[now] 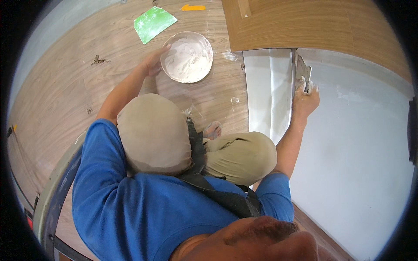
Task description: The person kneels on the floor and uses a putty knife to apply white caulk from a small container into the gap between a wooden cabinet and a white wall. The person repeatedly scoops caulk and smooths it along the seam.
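My left hand (153,64) grips the left rim of a round bowl (188,56) filled with white paste-like filler, over the wood-look floor. To the right, my right hand (306,101) is closed around a putty knife (301,68). White filler smears its fingers. The blade stands by the edge where a white strip (270,82) meets the pale grey wall (348,143), just below a wooden panel (300,26). Whether the blade touches the wall I cannot tell.
A green flat plastic scraper (155,24) dusted with white lies beyond the bowl, with a small orange piece (193,8) to its right. White spots and small scraps mark the wood-look floor (82,87). A curved metal bar (54,187) stands at the lower left.
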A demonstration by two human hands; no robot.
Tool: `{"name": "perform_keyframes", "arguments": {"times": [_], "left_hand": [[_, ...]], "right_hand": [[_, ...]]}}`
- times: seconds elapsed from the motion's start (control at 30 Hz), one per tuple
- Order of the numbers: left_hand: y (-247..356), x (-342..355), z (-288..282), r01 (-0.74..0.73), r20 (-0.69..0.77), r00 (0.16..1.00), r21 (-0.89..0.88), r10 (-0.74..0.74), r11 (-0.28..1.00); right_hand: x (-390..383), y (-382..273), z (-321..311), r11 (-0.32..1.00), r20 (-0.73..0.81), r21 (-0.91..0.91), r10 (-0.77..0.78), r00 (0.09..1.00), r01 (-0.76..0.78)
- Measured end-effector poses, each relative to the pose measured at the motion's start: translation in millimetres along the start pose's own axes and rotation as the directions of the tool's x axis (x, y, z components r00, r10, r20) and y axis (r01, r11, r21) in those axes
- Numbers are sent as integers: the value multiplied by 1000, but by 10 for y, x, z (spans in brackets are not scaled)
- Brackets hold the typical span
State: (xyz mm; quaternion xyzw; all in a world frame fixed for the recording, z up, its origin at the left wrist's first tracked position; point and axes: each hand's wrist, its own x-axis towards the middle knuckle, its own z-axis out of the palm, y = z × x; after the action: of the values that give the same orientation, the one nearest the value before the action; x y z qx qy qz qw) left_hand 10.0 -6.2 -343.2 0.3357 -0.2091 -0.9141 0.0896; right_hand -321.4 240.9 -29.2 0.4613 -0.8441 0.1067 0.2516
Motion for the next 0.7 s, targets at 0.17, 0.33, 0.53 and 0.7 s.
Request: {"name": "perform_keyframes", "arguments": {"times": [0.17, 0.33, 0.53, 0.7], "left_hand": [[11, 0, -17, 32, -12, 999, -25, -32, 999], [32, -27, -17, 12, 14, 1000, 40, -13, 999], [31, -45, 29, -13, -2, 1000, -6, 13, 1000], [6, 33, -71, -3, 10, 1000, 7, 3, 1000]], "right_hand": [[189, -55, -10, 998, 89, -69, 19, 996, -13], [357, 33, 20, 994, 127, -109, -4, 992, 18], [478, 44, 2, 983, 184, -179, 83, 979, -50], [603, -129, -96, 962, 227, -253, 163, 960, -103]]}}
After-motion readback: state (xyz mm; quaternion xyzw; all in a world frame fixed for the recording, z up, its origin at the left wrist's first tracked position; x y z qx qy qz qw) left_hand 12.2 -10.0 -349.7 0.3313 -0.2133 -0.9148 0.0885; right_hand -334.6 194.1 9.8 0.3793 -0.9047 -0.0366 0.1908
